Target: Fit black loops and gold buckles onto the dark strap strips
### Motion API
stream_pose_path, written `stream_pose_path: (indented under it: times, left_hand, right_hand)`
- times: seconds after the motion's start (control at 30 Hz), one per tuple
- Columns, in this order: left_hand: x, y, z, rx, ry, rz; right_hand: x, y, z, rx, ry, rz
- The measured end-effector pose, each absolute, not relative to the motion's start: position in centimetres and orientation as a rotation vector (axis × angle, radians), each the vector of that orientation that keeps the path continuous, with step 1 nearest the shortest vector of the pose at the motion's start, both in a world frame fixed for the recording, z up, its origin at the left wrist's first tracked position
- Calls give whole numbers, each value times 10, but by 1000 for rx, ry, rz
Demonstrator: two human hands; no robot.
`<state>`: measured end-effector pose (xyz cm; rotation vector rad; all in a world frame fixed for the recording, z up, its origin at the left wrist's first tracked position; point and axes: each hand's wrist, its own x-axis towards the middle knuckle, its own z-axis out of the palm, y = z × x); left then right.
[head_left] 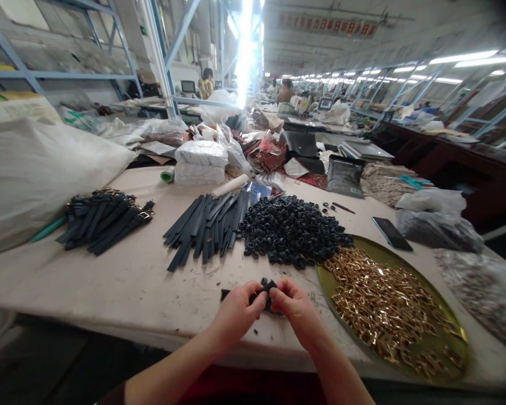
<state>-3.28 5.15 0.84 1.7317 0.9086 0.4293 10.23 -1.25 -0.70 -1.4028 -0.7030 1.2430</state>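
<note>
Close to the table's front edge, my left hand (pixel 241 306) and my right hand (pixel 293 304) meet, both closed in a pinch on a dark strap (pixel 269 287). One end of the strap pokes out left of my left hand. My fingers cover most of it, so I cannot tell whether a loop or buckle is on it. Just beyond my hands lie a heap of small dark strap loops (pixel 295 230) and a fan of flat dark straps (pixel 211 225). A round golden tray (pixel 326 281) of gold-coloured buckles (pixel 383 304) sits beside my right forearm.
A bundle of straps with buckles (pixel 105 219) lies at the left, near a big white sack (pixel 46 174). A phone (pixel 391 233) rests beyond the tray. Plastic-wrapped packs (pixel 201 162) and bags line the table's far side. Other people work in the background.
</note>
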Motion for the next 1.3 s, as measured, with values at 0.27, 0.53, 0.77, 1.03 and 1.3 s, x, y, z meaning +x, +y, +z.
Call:
stream_pose_path:
  times: [0.27, 0.53, 0.77, 1.03, 1.3]
  left_hand:
    - [-34, 68, -1, 1454, 1024, 453]
    - [-42, 61, 2, 1479, 1006, 389]
    - [-41, 62, 5, 1495, 951, 377]
    - [-44, 53, 2, 1485, 939, 334]
    - [-35, 45, 7, 1496, 899, 299]
  right_hand:
    - [140, -5, -24, -1975, -1181, 554]
    - [172, -8, -26, -2206, -1382, 327]
    - [171, 6, -19, -2277, -1431, 194]
    - [158, 31, -34, -2167, -1511, 329]
    - [159, 1, -30, -1900, -1163, 646]
